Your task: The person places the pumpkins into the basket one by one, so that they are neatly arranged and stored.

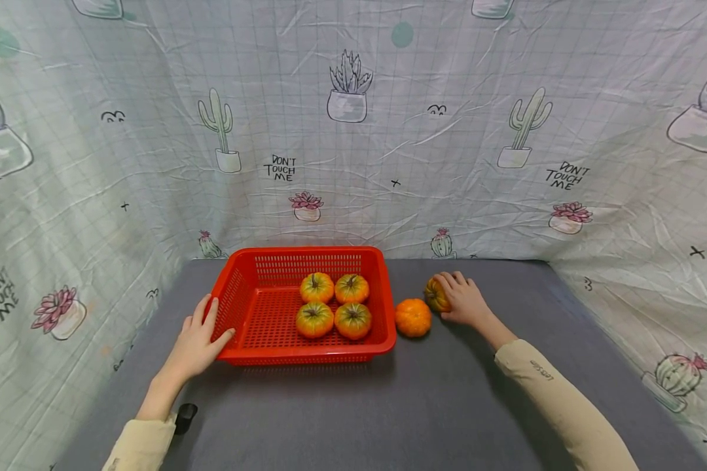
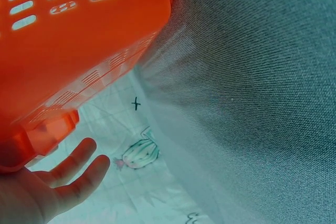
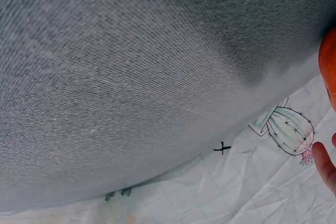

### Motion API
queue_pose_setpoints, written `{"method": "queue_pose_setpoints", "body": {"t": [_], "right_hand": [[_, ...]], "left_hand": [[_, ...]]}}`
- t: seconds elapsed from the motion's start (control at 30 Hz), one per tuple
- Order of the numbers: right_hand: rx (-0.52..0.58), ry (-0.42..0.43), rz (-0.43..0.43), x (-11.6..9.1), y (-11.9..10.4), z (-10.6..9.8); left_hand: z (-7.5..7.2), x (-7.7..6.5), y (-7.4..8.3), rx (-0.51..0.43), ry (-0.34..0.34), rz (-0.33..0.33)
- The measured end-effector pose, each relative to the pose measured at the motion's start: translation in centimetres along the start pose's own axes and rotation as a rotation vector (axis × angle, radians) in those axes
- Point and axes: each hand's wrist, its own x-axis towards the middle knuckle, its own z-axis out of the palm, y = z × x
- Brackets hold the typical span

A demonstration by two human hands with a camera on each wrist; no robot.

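Left hand (image 1: 196,343) at left rim of red plastic basket (image 1: 312,352), fingers loosely extended, likely steadying it. Right hand (image 1: 465,302) grips green-tinged pumpkin (image 1: 433,296) from above, on gray tabletop (image 1: 412,399). Bright-orange pumpkin (image 1: 413,318) between it and basket. Four striped pumpkins (image 1: 315,320) inside, stems up, clustered rightward.

Orange-red plastic basket (image 2: 105,30), rows of slots letting pale light through. Left hand (image 2: 50,190) at basket's lower rim, partly out of view; two fingers (image 2: 84,178) stretched past rim, tips spread apart. Grey woven cloth (image 2: 252,77) right of basket. White sheet (image 2: 110,124) below basket, printed with green cactus (image 2: 140,153), pink at its tip, and small black plus mark (image 2: 136,103) nearer basket.
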Motion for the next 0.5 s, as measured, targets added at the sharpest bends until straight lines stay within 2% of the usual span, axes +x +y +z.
{"method": "queue_pose_setpoints", "body": {"t": [0.17,0.5], "right_hand": [[0.011,-0.006,0.016,-0.12,0.11,-0.04],[0.028,0.046,0.022,-0.34,-0.12,-0.34]], "left_hand": [[-0.14,-0.09,0.13,-0.001,0.009,0.000],[-0.36,-0.24,0.53,0.012,0.036,0.033]]}}
